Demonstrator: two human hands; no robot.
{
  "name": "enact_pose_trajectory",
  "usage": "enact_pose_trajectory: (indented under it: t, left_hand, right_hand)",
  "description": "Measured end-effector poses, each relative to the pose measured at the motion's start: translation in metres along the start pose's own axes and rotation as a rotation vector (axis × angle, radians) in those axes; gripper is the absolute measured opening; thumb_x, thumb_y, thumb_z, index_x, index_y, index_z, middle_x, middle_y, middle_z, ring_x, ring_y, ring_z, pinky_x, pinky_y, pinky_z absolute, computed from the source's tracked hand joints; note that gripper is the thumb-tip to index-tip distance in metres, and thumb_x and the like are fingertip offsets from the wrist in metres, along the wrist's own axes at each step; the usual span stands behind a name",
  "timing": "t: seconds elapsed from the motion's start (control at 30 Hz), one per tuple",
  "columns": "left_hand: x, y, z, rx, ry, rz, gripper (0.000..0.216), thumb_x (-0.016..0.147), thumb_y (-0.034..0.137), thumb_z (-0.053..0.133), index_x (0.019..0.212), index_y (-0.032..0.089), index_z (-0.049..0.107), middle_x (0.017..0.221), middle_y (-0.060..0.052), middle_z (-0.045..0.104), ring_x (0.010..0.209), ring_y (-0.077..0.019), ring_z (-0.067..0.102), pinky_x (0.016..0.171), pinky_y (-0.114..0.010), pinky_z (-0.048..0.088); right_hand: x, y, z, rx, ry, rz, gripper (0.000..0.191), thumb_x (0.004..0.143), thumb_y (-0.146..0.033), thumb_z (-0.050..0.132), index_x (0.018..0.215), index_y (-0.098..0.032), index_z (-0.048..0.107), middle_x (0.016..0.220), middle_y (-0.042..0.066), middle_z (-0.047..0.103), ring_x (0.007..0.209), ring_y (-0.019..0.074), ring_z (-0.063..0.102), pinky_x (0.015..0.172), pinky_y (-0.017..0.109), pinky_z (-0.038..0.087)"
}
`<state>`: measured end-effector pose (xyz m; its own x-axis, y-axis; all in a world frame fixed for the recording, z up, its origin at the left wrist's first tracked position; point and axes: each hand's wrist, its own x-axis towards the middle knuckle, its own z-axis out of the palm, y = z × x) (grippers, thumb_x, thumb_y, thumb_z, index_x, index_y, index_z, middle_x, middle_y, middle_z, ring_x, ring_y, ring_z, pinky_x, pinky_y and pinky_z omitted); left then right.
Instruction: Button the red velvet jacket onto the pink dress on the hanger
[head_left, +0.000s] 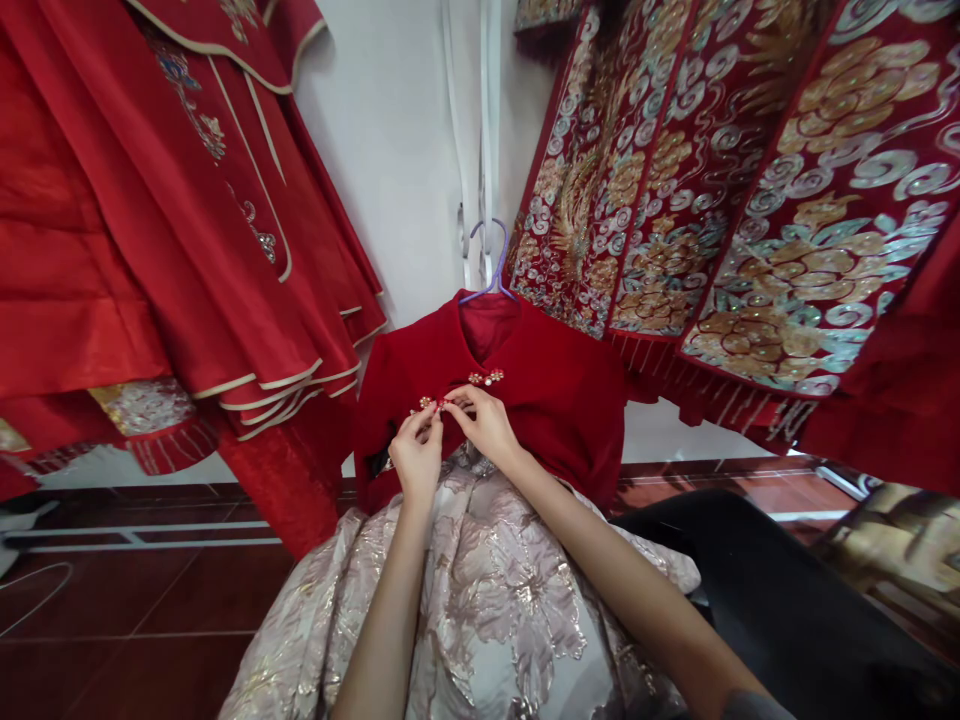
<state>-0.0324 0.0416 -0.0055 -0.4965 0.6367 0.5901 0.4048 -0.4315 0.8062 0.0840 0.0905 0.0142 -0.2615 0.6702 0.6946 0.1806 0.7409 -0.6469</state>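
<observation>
A red jacket [559,365] hangs in front of me on a purple hanger [499,268]. My left hand [418,452] is closed in a pinch at the jacket's front, on a small frog fastener [425,403] with gold and red beads. From the other side my right hand [484,425] pinches the same fastener, its fingertips almost meeting those of the left. Just above them, a second beaded frog fastener [486,378] lies across the jacket below the collar. My fingers partly hide the held fastener.
Red garments [247,250] hang at the left, and heavily embroidered red panels [675,200] at the right. Pale floral brocade [517,600] covers the space below my hands. A black padded surface [757,580] is at the right. White rack bars [150,538] run above the tiled floor [112,650].
</observation>
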Motion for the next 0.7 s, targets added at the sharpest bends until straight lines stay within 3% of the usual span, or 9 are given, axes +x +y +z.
enact_pose_trajectory:
  t: [0.13,0.27,0.4,0.5,0.57,0.63,0.7]
  left_hand:
    - [0.005,-0.001,-0.002,-0.066,0.004,-0.041,0.027,0.075,0.033,0.067,0.092,0.013,0.072,0.088,-0.009,0.073,0.079,-0.0184,0.069,0.079,-0.034,0.056]
    - [0.014,-0.011,-0.013,-0.075,-0.133,0.002,0.029,0.079,0.038,0.063,0.095,0.014,0.066,0.093,-0.009,0.069,0.084,-0.0169,0.066,0.085,-0.035,0.054]
    - [0.004,-0.031,-0.045,0.133,-0.331,-0.035,0.061,0.069,0.039,0.072,0.120,0.016,0.048,0.109,-0.010,0.058,0.101,-0.0201,0.061,0.091,-0.039,0.050]
    - [-0.022,-0.044,-0.069,0.348,-0.480,-0.056,0.077,0.058,0.035,0.078,0.123,0.015,0.042,0.117,-0.013,0.047,0.113,-0.0269,0.052,0.098,-0.047,0.045]
    - [-0.043,-0.047,-0.077,0.431,-0.402,-0.036,0.066,0.066,0.033,0.072,0.122,0.014,0.043,0.116,-0.013,0.043,0.115,-0.0278,0.050,0.099,-0.048,0.043]
    - [-0.057,-0.045,-0.078,0.484,-0.273,0.012,0.056,0.071,0.028,0.065,0.122,0.015,0.045,0.117,-0.014,0.040,0.114,-0.0275,0.050,0.099,-0.047,0.044]
    - [-0.061,-0.041,-0.077,0.514,-0.220,0.061,0.046,0.075,0.022,0.059,0.119,0.017,0.049,0.118,-0.013,0.043,0.110,-0.0265,0.053,0.096,-0.044,0.045]
  right_hand:
    - [0.004,-0.002,0.003,-0.030,-0.014,-0.002,0.013,0.089,-0.028,0.053,0.096,-0.019,0.061,0.092,0.003,0.067,0.083,0.0131,0.063,0.081,0.027,0.052]
    - [0.008,-0.009,-0.006,-0.006,-0.084,0.044,0.017,0.091,-0.030,0.050,0.096,-0.021,0.063,0.096,0.003,0.069,0.086,0.0143,0.065,0.079,0.027,0.053]
    - [-0.012,-0.012,-0.040,0.001,-0.207,0.172,0.023,0.093,-0.029,0.045,0.104,-0.020,0.063,0.097,0.006,0.070,0.088,0.0154,0.067,0.079,0.029,0.053]
    - [-0.042,-0.008,-0.068,-0.083,-0.268,0.258,0.028,0.084,-0.031,0.060,0.109,-0.019,0.060,0.090,0.004,0.069,0.075,0.0145,0.066,0.070,0.028,0.052]
    - [-0.059,-0.006,-0.078,-0.143,-0.309,0.289,0.035,0.076,-0.033,0.069,0.106,-0.019,0.059,0.086,0.003,0.068,0.069,0.0138,0.063,0.066,0.027,0.050]
    - [-0.070,-0.007,-0.078,-0.155,-0.344,0.294,0.027,0.078,-0.029,0.066,0.102,-0.020,0.059,0.080,0.000,0.065,0.064,0.0119,0.060,0.062,0.025,0.047]
    - [-0.074,-0.009,-0.070,-0.202,-0.326,0.290,0.024,0.079,-0.029,0.064,0.101,-0.021,0.058,0.078,-0.001,0.063,0.062,0.0120,0.058,0.060,0.024,0.045]
